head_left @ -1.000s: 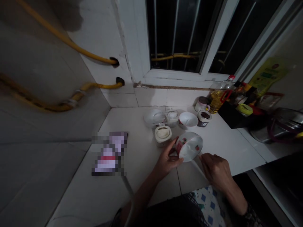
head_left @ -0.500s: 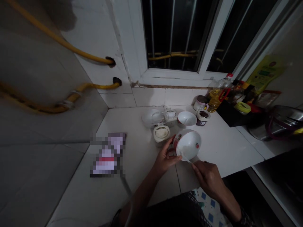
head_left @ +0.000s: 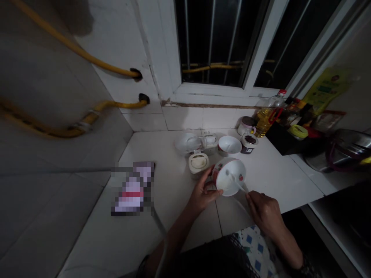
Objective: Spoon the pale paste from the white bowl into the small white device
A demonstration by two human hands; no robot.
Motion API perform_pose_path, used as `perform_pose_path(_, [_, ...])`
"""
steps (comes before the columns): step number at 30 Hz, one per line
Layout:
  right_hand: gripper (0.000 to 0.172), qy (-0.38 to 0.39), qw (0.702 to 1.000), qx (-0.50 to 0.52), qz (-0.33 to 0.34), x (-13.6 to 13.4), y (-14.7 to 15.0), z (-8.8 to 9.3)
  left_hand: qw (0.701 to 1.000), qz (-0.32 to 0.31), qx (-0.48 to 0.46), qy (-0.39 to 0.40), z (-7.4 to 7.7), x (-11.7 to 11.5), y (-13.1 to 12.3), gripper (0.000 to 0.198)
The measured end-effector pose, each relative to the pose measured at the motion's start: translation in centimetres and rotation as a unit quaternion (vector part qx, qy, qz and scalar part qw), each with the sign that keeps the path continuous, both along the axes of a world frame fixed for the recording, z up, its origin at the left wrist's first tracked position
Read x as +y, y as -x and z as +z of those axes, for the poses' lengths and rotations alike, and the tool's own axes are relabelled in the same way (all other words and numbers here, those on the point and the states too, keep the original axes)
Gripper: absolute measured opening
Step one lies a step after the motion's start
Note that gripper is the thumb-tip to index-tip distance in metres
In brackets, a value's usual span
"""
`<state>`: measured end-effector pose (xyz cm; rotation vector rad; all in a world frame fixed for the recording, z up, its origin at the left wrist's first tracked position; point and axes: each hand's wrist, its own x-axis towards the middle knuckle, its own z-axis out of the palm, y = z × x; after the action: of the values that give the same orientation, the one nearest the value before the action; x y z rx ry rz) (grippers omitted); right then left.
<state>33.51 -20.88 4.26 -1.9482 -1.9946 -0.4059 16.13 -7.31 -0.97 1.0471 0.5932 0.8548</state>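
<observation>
Tilting a floral bowl (head_left: 230, 177) in the left hand (head_left: 204, 189), grip curled round its rim. Right hand (head_left: 263, 214) pinching a white spoon (head_left: 237, 184) inside it.

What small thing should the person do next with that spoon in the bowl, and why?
Probably the right hand should gently draw the white spoon around inside the flowered bowl. Its tip sits inside the bowl, and the left hand is holding the bowl tilted, which seems steady enough.
</observation>
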Motion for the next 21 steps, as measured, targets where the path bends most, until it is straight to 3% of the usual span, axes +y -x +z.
perform_pose_path(5, [0.043, 0.037, 0.999, -0.006, -0.027, 0.2, -0.7, -0.3, 1.000, -0.008, 0.015, -0.003, 0.6, -0.3, 0.1, 0.091])
perform_pose_path(7, [0.043, 0.078, 0.994, 0.073, -0.026, 0.2, -0.2, -0.7, 1.000, -0.011, 0.028, -0.004, 0.8, -0.6, 0.2, 0.092])
perform_pose_path(9, [0.045, 0.130, 0.970, 0.205, -0.026, 0.4, 0.8, -1.3, 0.999, -0.009, 0.032, -0.011, 0.8, -0.8, 0.1, 0.091])
perform_pose_path(11, [0.049, 0.176, 0.913, 0.367, -0.033, 0.7, 1.8, -2.1, 0.999, -0.007, 0.030, -0.021, 0.7, -1.0, 0.0, 0.089])
perform_pose_path(14, [0.058, 0.212, 0.782, 0.584, -0.044, 1.6, 3.0, -3.3, 0.999, -0.003, 0.028, -0.026, 0.5, -0.9, -0.1, 0.089])
perform_pose_path(16, [0.061, 0.206, 0.710, 0.672, -0.044, 2.1, 3.5, -3.7, 1.000, -0.003, 0.024, -0.021, 0.4, -0.7, -0.2, 0.088])
perform_pose_path(18, [0.059, 0.185, 0.671, 0.717, -0.039, 2.5, 3.7, -3.6, 1.000, -0.008, 0.016, -0.003, 0.3, -0.6, -0.3, 0.090])
perform_pose_path(21, [0.056, 0.166, 0.652, 0.739, -0.037, 2.7, 3.6, -2.7, 0.999, -0.004, 0.012, 0.042, -0.1, -0.4, -0.4, 0.097])
